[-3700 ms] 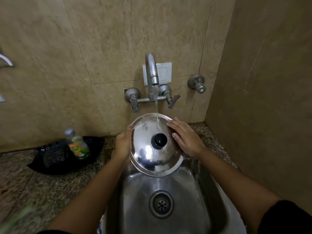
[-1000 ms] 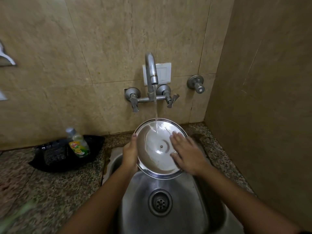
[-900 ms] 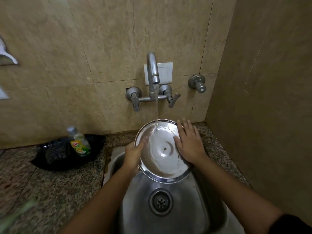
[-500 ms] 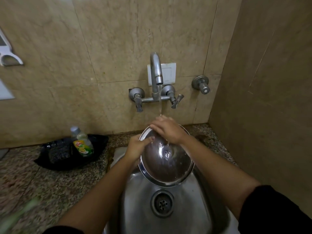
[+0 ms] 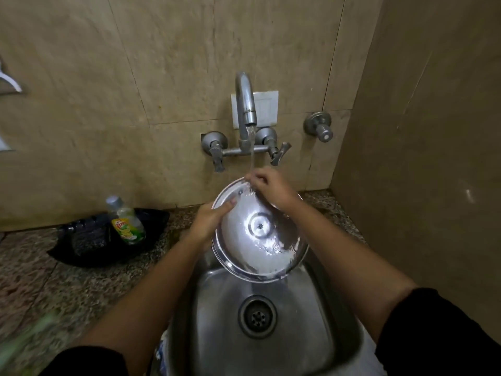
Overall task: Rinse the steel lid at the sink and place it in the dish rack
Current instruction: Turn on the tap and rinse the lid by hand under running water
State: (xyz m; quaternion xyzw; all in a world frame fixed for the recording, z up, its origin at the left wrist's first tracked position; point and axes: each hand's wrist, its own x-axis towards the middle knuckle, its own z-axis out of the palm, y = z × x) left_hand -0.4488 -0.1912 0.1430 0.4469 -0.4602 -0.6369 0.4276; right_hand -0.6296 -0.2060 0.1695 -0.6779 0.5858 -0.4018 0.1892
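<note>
Steel sink point(image 5: 344, 316): a polished basin that takes up the lower middle of the view, its drain point(image 5: 257, 316) open and bare below the work.
Tiled wall point(image 5: 162, 63): beige, carrying the tap point(image 5: 245, 104), from which a thin stream of water falls.
Counter point(image 5: 54, 289): speckled stone on the left; a dish-soap bottle point(image 5: 126, 221) stands on a black tray point(image 5: 89, 240), well apart from the hands.
Steel lid point(image 5: 260, 232): held over the far end of the sink, tilted, underside up; its centre rivet faces the camera and its far rim sits right under the stream.
Left hand point(image 5: 208, 221): grips the lid's left rim, thumb over the inner face, fingers curled behind and hidden.
Right hand point(image 5: 271, 187): at the far rim where the water lands, fingers bunched together on the edge; whether they pinch or rub it, I cannot tell.
Key relation: the lid lies just right of the left hand, which alone carries it; the right hand is nearer the tap.
Dish rack: not in view, so the direction of the carry cannot be judged.
Step in hand: likely rinsing the rim, placing not yet begun.
</note>
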